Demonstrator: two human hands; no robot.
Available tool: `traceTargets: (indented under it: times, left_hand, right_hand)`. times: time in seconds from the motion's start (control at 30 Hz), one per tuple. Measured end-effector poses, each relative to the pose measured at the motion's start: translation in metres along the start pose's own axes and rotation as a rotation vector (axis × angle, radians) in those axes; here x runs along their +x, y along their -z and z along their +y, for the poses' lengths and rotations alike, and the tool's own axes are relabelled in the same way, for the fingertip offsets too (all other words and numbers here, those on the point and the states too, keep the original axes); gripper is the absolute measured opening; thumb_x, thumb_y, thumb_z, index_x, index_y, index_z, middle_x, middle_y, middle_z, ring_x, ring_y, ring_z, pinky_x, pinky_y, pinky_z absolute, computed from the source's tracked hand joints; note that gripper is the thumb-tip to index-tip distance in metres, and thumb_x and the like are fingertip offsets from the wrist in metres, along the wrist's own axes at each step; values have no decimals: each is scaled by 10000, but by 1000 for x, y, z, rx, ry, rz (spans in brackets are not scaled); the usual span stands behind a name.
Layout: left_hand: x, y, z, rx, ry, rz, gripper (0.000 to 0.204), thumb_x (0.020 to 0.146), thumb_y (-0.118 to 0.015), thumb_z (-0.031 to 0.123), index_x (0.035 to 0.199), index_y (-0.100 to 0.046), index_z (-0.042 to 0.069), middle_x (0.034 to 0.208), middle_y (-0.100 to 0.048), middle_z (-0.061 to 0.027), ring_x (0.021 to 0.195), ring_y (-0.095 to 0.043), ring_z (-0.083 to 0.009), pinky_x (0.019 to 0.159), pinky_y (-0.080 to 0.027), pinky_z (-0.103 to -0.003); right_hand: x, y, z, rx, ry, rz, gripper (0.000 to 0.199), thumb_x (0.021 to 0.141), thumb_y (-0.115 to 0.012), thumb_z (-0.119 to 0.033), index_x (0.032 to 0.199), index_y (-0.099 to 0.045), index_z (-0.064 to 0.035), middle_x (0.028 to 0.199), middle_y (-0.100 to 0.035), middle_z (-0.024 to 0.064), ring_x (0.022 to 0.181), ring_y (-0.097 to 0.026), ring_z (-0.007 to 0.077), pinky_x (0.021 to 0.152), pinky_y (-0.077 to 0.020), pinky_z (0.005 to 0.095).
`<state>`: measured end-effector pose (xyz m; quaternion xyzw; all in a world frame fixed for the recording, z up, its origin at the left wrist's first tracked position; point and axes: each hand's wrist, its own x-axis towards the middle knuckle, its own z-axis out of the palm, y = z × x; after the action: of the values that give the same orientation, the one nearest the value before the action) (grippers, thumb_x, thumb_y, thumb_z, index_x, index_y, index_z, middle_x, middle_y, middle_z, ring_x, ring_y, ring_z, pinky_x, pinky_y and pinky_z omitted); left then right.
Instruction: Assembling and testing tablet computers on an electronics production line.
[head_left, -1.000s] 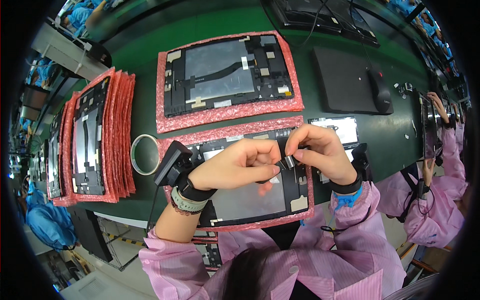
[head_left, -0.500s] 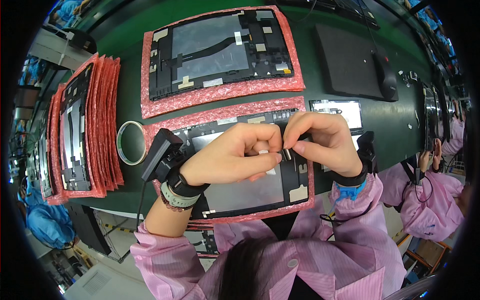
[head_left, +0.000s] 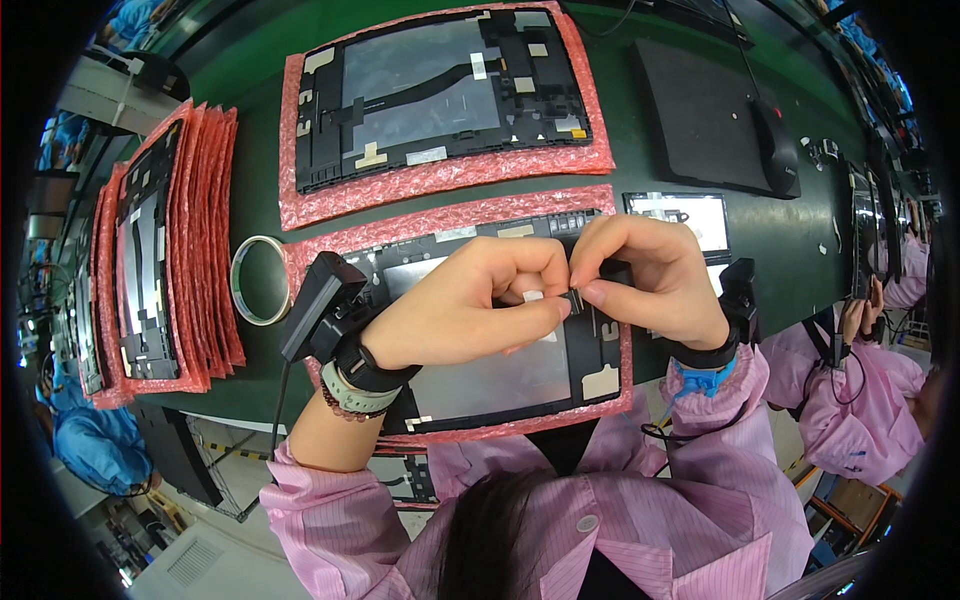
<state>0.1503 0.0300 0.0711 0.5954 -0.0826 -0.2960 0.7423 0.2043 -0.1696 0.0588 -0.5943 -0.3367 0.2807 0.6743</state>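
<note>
My left hand (head_left: pixel 470 305) and my right hand (head_left: pixel 645 275) meet over a black tablet frame (head_left: pixel 500 375) that lies on a pink bubble-wrap sheet (head_left: pixel 420 225). Both pinch one small black part (head_left: pixel 574 297) between their fingertips; a bit of white tape (head_left: pixel 533 296) shows on my left fingers. Each wrist carries a black device on a strap. A second tablet frame (head_left: pixel 440 90) rests on its own pink sheet farther back.
A stack of pink sheets with frames (head_left: pixel 160 240) sits at the left, a tape roll (head_left: pixel 258 280) beside it. A black mat (head_left: pixel 700 110) with a mouse (head_left: pixel 776 150) is at the back right, on the green table (head_left: pixel 790 225). Another person in pink (head_left: pixel 860 370) works at the right.
The hands have stayed together over the near frame, shifting slightly while pinching the small part. The view has tilted a little, bringing the table closer.
</note>
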Motion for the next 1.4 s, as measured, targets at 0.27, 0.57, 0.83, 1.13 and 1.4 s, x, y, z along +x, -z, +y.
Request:
traceTargets:
  times: [0.27, 0.57, 0.83, 1.13, 1.4]
  left_hand:
    - [0, 1, -2, 33, -13, 18, 100, 834, -567, 48, 775, -486, 43, 567, -475, 46, 468, -415, -6, 427, -278, -179]
    - [0, 1, -3, 29, -30, 29, 103, 834, -573, 54, 777, -488, 45, 550, -460, 55, 464, -406, -3, 425, -278, -177]
    - [0, 1, -5, 41, -32, 21, 107, 836, -579, 59, 778, -490, 51, 558, -472, 55, 468, -431, -3, 428, -291, -166]
    - [0, 1, -4, 62, -23, 11, 107, 839, -582, 68, 779, -494, 54, 563, -475, 54, 468, -433, -6, 426, -296, -166]
    - [0, 0, -3, 22, -6, 9, 102, 839, -579, 67, 782, -497, 47, 563, -472, 50, 477, -427, -10, 433, -293, -171]
  right_hand:
    - [0, -1, 2, 49, -17, 34, 128, 791, -595, 37, 912, -570, 3, 862, -576, 15, 781, -502, 73, 713, -408, 224]
    - [-1, 0, 2, 93, -18, 27, 118, 799, -586, 29, 911, -564, 0, 865, -569, 16, 787, -502, 75, 719, -407, 227]
    - [-1, 0, 2, 87, -14, 8, 116, 792, -590, 26, 901, -558, 2, 862, -565, 20, 792, -507, 83, 717, -407, 231]
    - [-1, 0, 4, 82, -20, -5, 127, 784, -577, 48, 899, -561, -1, 870, -571, 23, 798, -513, 86, 724, -411, 233]
    - [-1, 1, 3, 77, -15, -7, 131, 780, -571, 57, 899, -558, 4, 865, -569, 20, 795, -510, 83, 725, -411, 232]
